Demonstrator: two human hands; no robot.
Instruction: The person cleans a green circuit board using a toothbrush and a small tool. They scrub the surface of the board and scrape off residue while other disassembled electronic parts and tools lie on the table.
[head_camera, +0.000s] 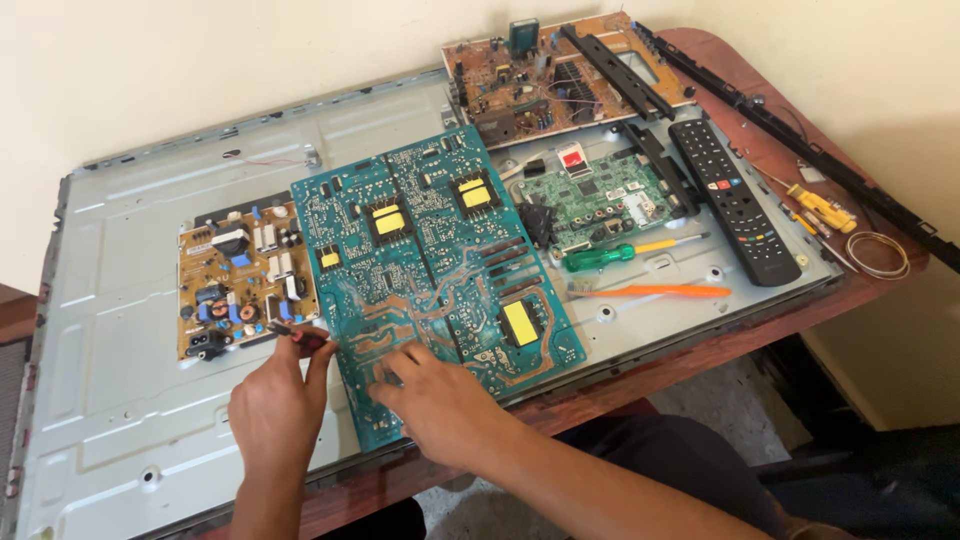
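Note:
A large teal circuit board with yellow-topped parts lies on the grey metal back panel of a flat screen. My right hand rests on the board's near corner, fingers spread on its surface. At the board's left edge my left hand pinches a small dark tool with a red handle. A tan circuit board with blue and white parts sits just left of the teal one.
A green board and a brown board lie at the back. A green-handled screwdriver, an orange tool, a black remote, a yellow screwdriver and a wire coil lie to the right.

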